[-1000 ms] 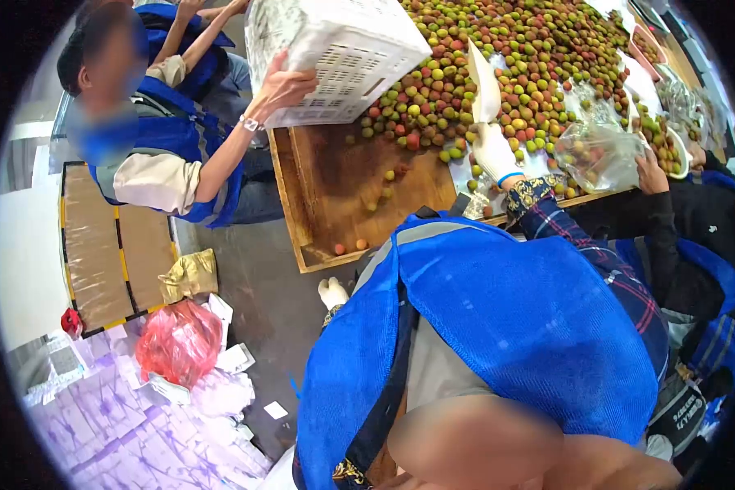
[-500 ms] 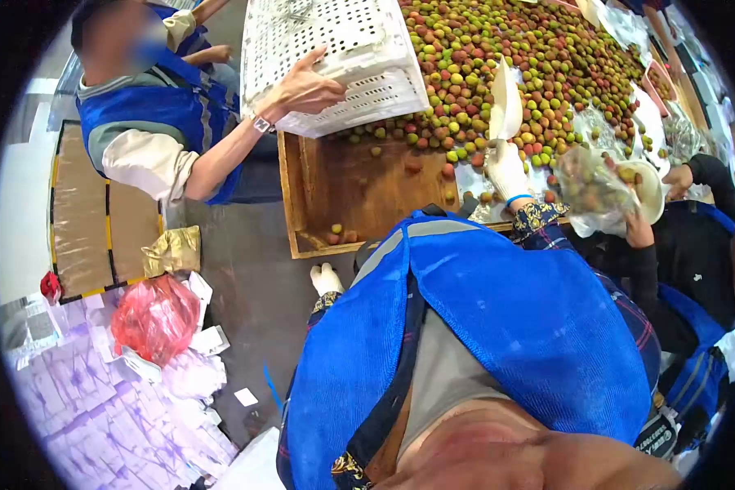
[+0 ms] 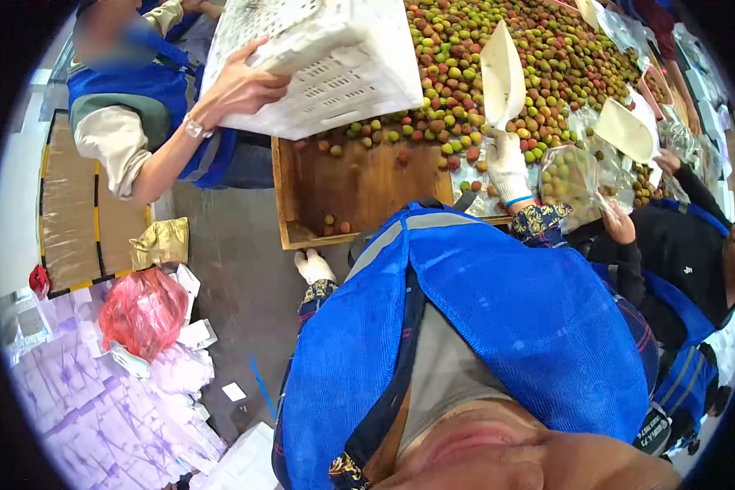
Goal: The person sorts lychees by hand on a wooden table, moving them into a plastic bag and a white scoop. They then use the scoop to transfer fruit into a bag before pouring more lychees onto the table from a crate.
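My right hand (image 3: pixel 508 167), in a white glove with a blue band, is closed round the handle of a white scoop (image 3: pixel 502 77). The scoop's blade points away from me, over the heap of red and green fruit (image 3: pixel 539 82). Low at the left, by the front edge of the wooden bin (image 3: pixel 359 175), my gloved left hand (image 3: pixel 314 267) hangs beside my body; its fingers look spread and nothing shows in them. A few fruits lie on the bin's bare wood.
At the left a co-worker (image 3: pixel 131 106) tilts a white perforated crate (image 3: pixel 327 82) over the bin. Another at the right (image 3: pixel 661 229) holds a second scoop (image 3: pixel 626 131) and a clear bag of fruit (image 3: pixel 567 180). A red plastic bag (image 3: pixel 143 314) lies at the lower left.
The co-worker's crate has moved left and tilted more. The right co-worker's scoop has swung up and away from the bag. My scoop has shifted slightly away from me.
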`<state>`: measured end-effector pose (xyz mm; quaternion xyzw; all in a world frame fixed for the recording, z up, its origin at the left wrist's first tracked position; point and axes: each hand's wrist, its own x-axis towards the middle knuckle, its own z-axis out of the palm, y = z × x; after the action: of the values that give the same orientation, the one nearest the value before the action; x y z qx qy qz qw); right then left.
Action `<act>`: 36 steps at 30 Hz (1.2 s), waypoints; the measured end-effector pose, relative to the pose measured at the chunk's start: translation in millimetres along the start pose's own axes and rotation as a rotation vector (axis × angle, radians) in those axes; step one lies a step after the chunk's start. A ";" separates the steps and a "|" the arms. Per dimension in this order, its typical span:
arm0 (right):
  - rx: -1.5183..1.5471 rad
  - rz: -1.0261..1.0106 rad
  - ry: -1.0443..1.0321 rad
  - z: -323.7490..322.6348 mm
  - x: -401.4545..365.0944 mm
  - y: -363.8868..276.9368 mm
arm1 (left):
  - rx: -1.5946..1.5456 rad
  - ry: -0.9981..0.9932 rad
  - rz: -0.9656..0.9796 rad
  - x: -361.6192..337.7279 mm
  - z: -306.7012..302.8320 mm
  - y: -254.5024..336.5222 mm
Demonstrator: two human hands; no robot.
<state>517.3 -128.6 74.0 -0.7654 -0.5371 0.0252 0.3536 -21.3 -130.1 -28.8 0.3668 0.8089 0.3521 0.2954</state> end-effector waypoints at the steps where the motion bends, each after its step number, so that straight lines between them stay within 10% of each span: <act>1: -0.002 0.019 -0.002 -0.7 1.4 -4.7 | 0.068 0.052 0.030 -6.3 -2.3 18.3; 6: 0.127 0.023 0.018 -13.0 2.4 -21.2 | 0.117 0.195 0.050 1.1 5.4 22.8; 9: 0.097 0.062 -0.014 -18.9 -0.7 -24.6 | 0.428 0.449 0.490 9.7 13.2 25.4; 21: 0.542 0.566 -0.123 -34.8 -7.7 -11.4 | 0.515 -0.326 0.854 23.2 57.0 93.6; 28: 0.537 0.560 -0.200 -45.7 -17.8 -9.6 | 1.169 -0.673 0.268 42.9 132.1 122.5; 36: 0.643 0.692 -0.343 -63.0 -27.8 -12.7 | 0.177 -1.008 -0.178 36.3 221.2 113.3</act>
<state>521.7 -182.1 119.0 -0.7360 -0.2671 0.4307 0.4488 165.0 31.7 -75.5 0.4443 0.6209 0.0357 0.6448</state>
